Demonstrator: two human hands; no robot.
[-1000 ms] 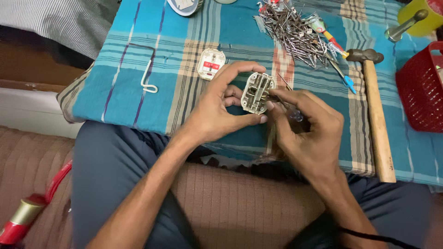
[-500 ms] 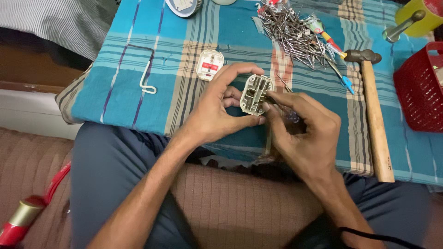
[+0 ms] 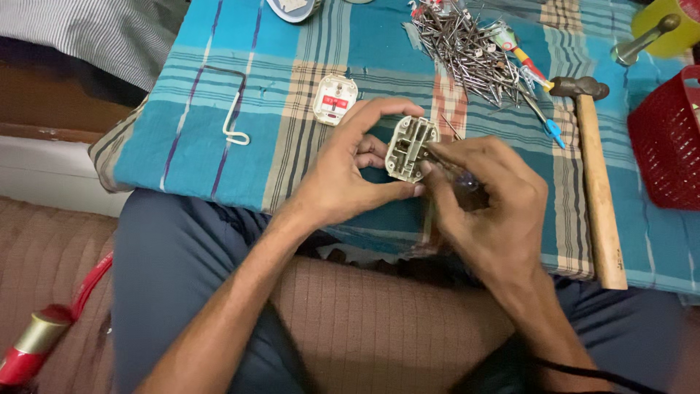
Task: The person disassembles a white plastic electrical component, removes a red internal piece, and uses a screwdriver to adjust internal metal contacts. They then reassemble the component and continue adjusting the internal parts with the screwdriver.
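Observation:
My left hand [image 3: 348,169] grips an opened white plug body [image 3: 408,148], its inner cavities and metal parts facing me. My right hand [image 3: 487,208] is closed around a small screwdriver [image 3: 461,179] with a dark handle, its tip pressed into the plug body. The plug's white cover [image 3: 335,99] with a red label lies on the checked blue cloth [image 3: 182,138] just beyond my left hand.
A wooden-handled hammer [image 3: 598,182] lies to the right, a pile of nails [image 3: 467,47] and a blue-tipped tester screwdriver [image 3: 543,117] behind it. A red basket [image 3: 667,138] stands at the right edge. A white metal hook [image 3: 232,109] rests on the left.
Both hands with the plug body have shifted slightly toward me; the screwdriver stays in the plug.

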